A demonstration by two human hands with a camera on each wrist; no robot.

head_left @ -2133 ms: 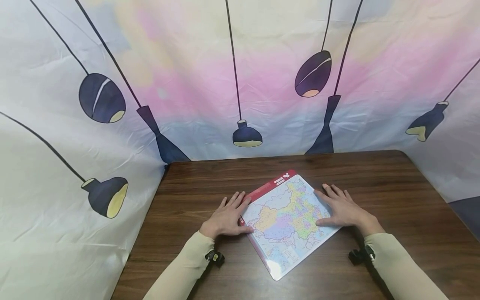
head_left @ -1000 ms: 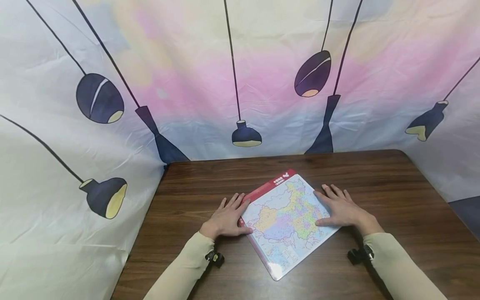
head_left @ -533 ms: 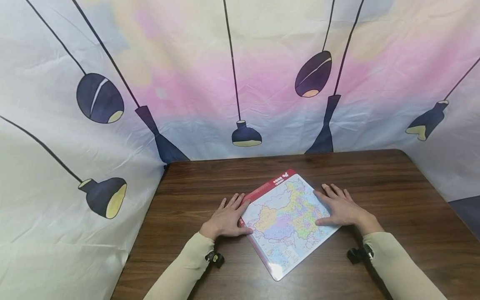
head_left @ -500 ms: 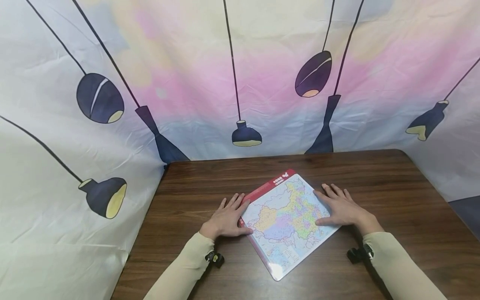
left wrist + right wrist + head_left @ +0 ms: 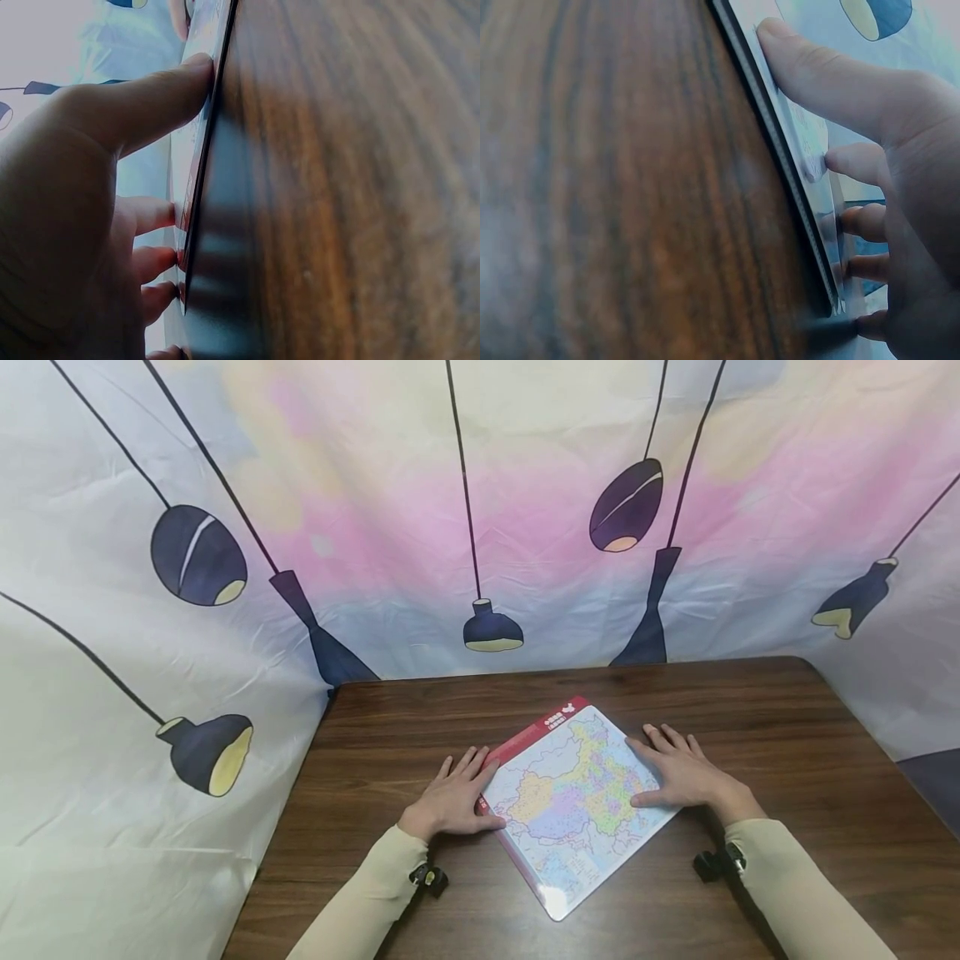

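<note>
A flat map board point(image 5: 573, 797) with a red strip along its far-left edge lies at an angle on the dark wooden table point(image 5: 787, 727). My left hand point(image 5: 453, 793) lies flat on the table with straight fingers, and its thumb touches the board's left edge. My right hand point(image 5: 675, 772) rests flat over the board's right edge, with fingers spread. In the left wrist view, the left hand point(image 5: 75, 187) has its thumb against the thin board edge point(image 5: 202, 187). The right wrist view shows the right hand point(image 5: 885, 150) with thumb and fingertips on the board point(image 5: 802, 142).
A printed cloth backdrop point(image 5: 480, 510) with lamp drawings hangs behind the table and wraps round its left and right sides. Bare wood point(image 5: 420, 718) surrounds the board. Small black wrist cameras point(image 5: 427, 878) sit at both cuffs.
</note>
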